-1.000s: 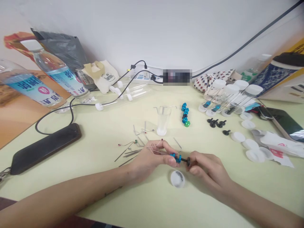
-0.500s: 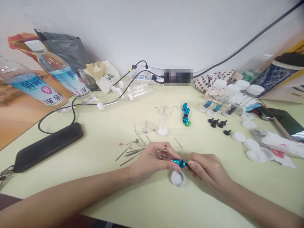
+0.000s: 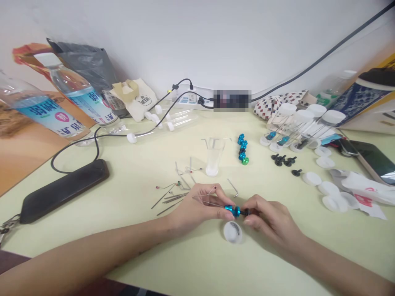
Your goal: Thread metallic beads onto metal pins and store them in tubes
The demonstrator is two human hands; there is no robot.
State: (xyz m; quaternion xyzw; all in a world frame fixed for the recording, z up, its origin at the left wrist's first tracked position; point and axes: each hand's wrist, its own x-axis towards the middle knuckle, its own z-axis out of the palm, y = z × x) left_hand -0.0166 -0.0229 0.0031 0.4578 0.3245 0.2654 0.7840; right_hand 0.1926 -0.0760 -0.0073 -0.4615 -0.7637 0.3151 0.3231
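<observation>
My left hand (image 3: 205,201) pinches a blue metal fitting (image 3: 232,210) between thumb and fingers. Thin bent wires (image 3: 205,193) run from the fitting back across the palm, one tipped with a small dark red bead. A black thumbscrew (image 3: 246,212) sticks out of the fitting's right end. Around its head my right hand (image 3: 268,216) has thumb and index finger closed. Just below the fitting, a small white cap (image 3: 233,232) with tiny shiny metal pieces in it stands on the table. Beside my left wrist lie several loose metal rods (image 3: 173,198) and bead-tipped wires.
A clear tube (image 3: 215,158) with bent wires stands upright behind my hands. Blue fittings (image 3: 242,144) form a row, with black thumbscrews (image 3: 282,159), white caps (image 3: 312,178) and filled tubes (image 3: 300,127) to the right. A black case (image 3: 64,191) and bottles (image 3: 83,96) occupy the left.
My right thumb and index finger have shifted around the thumbscrew, so its black head now shows between them. My left hand keeps the fitting in the same place.
</observation>
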